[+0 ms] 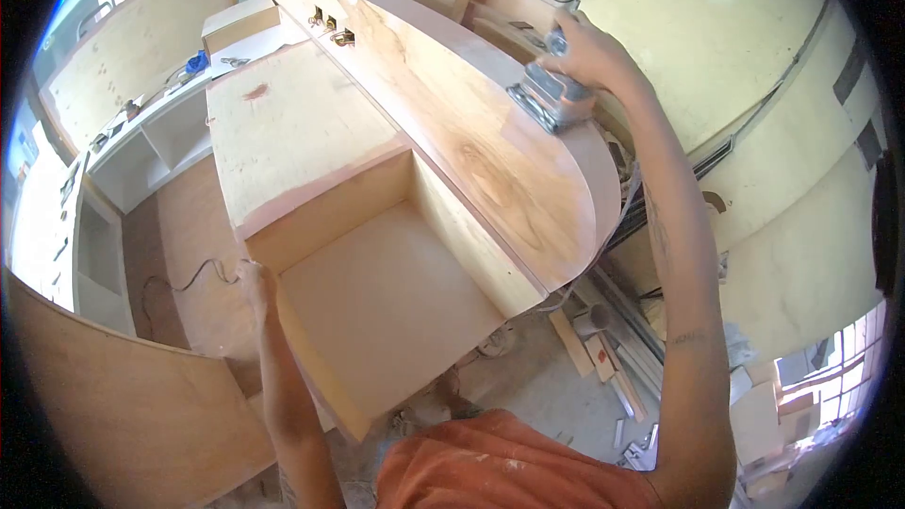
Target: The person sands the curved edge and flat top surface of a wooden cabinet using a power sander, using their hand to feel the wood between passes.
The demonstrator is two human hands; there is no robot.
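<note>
At one o'clock, over the pale rim [476, 66] of the curved panel [471, 151], I have the sander [558, 99] in the right hand [596, 49]. I judge it fairly heavy for its size, with a stiff, hard body that is not fragile, though dust could make its casing slippery. Its rounded top looks the right place to take hold, palm over it and fingers down the sides, well clear of the flat base and the metal clip [534, 113]. The right fingers curl round that top, the sander filling the grasp; blur hides each fingertip. Whether the base touches the rim, I cannot tell.

Between eight and nine o'clock, the left hand [255, 287] is at the corner of the box [386, 287]. Its fingers seem to rest on the edge, but I cannot tell how far they are spread or whether they grip. The box, I judge, is stiff and bulky, best held by a wall. At three o'clock, a grey cable [626, 211] passes the panel's rounded end.
</note>
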